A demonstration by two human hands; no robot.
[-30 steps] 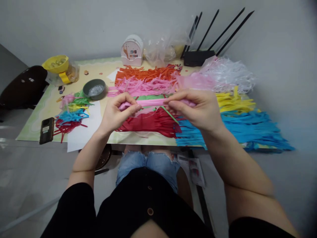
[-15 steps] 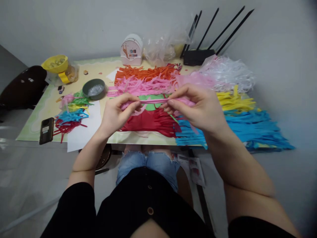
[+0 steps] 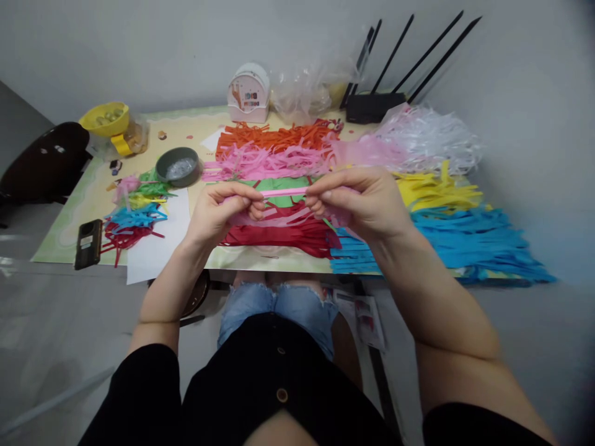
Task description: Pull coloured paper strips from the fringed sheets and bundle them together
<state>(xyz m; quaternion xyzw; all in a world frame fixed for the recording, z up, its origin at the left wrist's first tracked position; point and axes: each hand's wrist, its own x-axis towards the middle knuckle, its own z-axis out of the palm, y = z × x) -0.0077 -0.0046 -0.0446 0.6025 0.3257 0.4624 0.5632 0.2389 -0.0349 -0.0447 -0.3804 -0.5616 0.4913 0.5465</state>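
A pink strip [image 3: 284, 192] is stretched level between my hands, above the middle of the table. My left hand [image 3: 229, 204] pinches its left end between thumb and fingers. At the other end my right hand [image 3: 346, 197] grips it the same way, with more pink material hanging under the palm. Below the strip lie a green piece [image 3: 279, 184] and a fringed red bundle [image 3: 283, 237]. Just behind are fringed pink [image 3: 274, 162] and orange [image 3: 279, 137] bundles.
Blue [image 3: 478, 241] and yellow [image 3: 437, 191] fringes lie right, white strips [image 3: 432, 139] behind them. A grey bowl [image 3: 177, 167], small coloured tassels [image 3: 134, 217], white paper [image 3: 158, 248] and a phone [image 3: 88, 244] are left. A black router [image 3: 375, 108] stands behind.
The pink piece between my hands now looks narrower and straighter, and its loose ends hang lower. My right hand has shifted slightly left, with its fingers curled more closely round it.
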